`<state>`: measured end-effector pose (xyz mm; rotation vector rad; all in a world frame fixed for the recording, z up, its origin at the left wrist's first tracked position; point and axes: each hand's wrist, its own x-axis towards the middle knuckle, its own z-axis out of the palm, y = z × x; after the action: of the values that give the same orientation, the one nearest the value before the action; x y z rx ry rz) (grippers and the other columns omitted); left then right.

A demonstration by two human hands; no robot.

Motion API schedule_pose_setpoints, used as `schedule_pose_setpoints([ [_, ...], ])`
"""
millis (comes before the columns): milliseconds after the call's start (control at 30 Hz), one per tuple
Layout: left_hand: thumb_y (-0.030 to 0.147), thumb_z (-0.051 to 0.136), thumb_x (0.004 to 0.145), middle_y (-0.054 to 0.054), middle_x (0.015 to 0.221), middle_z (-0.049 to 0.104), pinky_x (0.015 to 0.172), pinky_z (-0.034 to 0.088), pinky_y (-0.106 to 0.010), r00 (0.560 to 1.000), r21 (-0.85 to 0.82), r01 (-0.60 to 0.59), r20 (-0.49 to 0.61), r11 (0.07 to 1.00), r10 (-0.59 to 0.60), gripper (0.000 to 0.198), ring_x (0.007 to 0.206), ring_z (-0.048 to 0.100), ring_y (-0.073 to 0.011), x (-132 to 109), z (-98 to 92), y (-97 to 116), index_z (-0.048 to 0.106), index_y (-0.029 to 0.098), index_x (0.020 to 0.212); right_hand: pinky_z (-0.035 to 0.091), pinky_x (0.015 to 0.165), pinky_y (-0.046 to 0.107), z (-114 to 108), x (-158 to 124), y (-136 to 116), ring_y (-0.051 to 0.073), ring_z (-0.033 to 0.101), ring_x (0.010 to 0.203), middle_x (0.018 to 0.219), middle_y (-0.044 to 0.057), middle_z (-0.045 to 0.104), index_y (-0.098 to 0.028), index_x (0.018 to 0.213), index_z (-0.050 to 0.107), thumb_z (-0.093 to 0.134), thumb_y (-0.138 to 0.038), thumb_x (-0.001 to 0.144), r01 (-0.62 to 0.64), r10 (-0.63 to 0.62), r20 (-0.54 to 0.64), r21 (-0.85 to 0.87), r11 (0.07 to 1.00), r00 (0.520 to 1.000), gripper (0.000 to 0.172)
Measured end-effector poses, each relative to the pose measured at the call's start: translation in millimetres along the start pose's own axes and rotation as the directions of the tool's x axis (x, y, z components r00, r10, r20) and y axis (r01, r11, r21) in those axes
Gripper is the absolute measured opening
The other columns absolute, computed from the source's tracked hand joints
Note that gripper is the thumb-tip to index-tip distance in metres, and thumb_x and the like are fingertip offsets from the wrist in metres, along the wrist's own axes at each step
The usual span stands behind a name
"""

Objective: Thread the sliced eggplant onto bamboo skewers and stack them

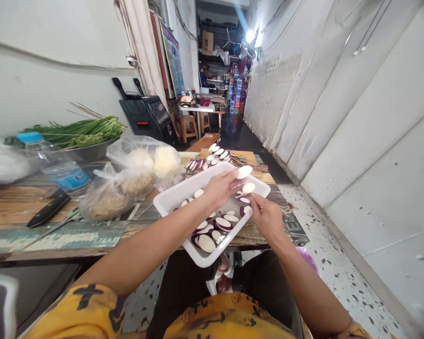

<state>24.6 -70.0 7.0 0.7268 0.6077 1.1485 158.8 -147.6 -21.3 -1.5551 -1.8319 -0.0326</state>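
The wooden surface spreads out beneath both hands and far off to the left of them. Well beyond the left hand, to its left, stands a large black case. The white tray lies directly under the left hand, whose forearm crosses above it and hides part of the inside; the tray's right rim runs just by the right hand. Farther left of the left hand come a metal bowl heaped with greens, then knotted clear bags crowding close to the tray's left side, and a tilted-looking bottle. A board bearing threaded slices lies just past the left hand. A black-handled knife rests well left of both hands.

The left hand reaches across with its thumb and fingers pinched on one pale eggplant slice, above the tray's far right part. The right hand, lower and nearer, has its fingers closed around what looks like a thin skewer, another slice just beyond its fingertips.
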Motion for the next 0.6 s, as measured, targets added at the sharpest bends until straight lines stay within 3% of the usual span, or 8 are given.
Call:
schedule_pose_setpoints([
  [300,0.017,0.059,0.076,-0.01,0.084,0.067,0.066,0.05,-0.027,0.993,0.132,0.004,-0.118,0.991,0.012,0.01,0.065,0.062,-0.0129,-3.9,5.5,-2.6,0.065,0.011,0.082,0.027,0.052,0.024,7.8,13.0,-6.4,0.014,0.052,0.053,0.062,0.005,0.064,-0.018,0.079,0.067,0.038,-0.028,0.088,0.017,-0.021,-0.039,-0.106,0.994,0.999,0.032],
  [467,0.03,0.056,0.078,-0.012,0.086,0.067,0.071,0.049,-0.033,0.993,0.327,0.068,-0.114,0.943,-0.032,0.02,0.074,0.063,-0.0184,1.8,-3.4,17.3,0.064,0.013,0.086,0.034,0.056,0.022,7.6,20.5,1.0,0.015,0.055,0.06,0.067,0.004,0.065,-0.017,0.084,0.068,0.04,-0.031,0.085,-0.067,0.07,-0.016,0.118,0.991,0.997,0.031],
  [533,0.027,0.06,0.074,-0.01,0.082,0.067,0.073,0.046,-0.03,0.998,0.605,0.018,-0.057,0.796,0.021,0.018,0.078,0.062,-0.0194,6.5,-13.0,32.8,0.066,0.015,0.086,0.036,0.056,0.022,6.0,21.2,4.7,0.014,0.053,0.059,0.064,0.003,0.063,-0.016,0.085,0.067,0.041,-0.033,0.084,-0.12,0.125,0.002,0.274,0.954,0.992,0.032],
  [600,0.02,0.067,0.064,-0.007,0.074,0.067,0.075,0.043,-0.027,0.999,0.886,-0.017,-0.001,0.463,0.037,0.014,0.081,0.061,-0.0204,12.2,-24.6,46.9,0.069,0.016,0.077,0.035,0.052,0.022,4.3,20.3,6.8,0.012,0.048,0.053,0.058,0.0,0.057,-0.014,0.086,0.067,0.043,-0.035,0.082,-0.175,0.172,0.046,0.418,0.891,0.984,0.032],
])
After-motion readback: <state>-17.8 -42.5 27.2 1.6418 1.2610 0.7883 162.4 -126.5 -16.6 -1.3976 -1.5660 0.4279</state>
